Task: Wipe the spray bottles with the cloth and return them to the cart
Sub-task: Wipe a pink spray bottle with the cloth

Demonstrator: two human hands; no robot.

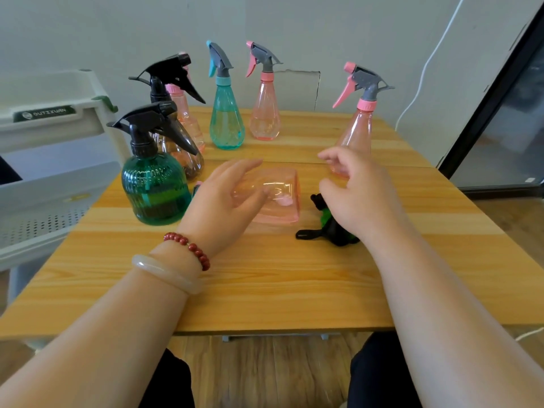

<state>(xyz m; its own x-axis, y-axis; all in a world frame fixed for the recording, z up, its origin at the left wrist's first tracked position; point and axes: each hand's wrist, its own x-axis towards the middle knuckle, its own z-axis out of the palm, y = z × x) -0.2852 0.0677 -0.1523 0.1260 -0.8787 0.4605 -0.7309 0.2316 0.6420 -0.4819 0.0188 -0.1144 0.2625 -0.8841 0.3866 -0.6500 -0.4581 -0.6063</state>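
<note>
You are still early in this job: none of the bottles in view stands on the white cart (50, 119) at the left, and all seven are on the wooden table (265, 284). One pink bottle (276, 198) lies on its side in the middle. Your left hand (223, 195) is spread over its left end with the fingers fairly straight, laid against it rather than wrapped round it. Your right hand (356, 189) hovers just right of that bottle, its fingers loosely curled and holding nothing. Under that wrist lies a dark green-and-black bundle (329, 225). It may be the cloth, but I cannot tell. Upright and waiting are the dark green bottle (154, 192) at near left, the brown bottle (188, 160) and a pink one (184, 113) behind it, the teal bottle (226, 125) and another pink bottle (265, 116) at the far side, and a tall pink bottle (357, 131) at right. By my reading, all the wiping and every return to the cart are still ahead.
</note>
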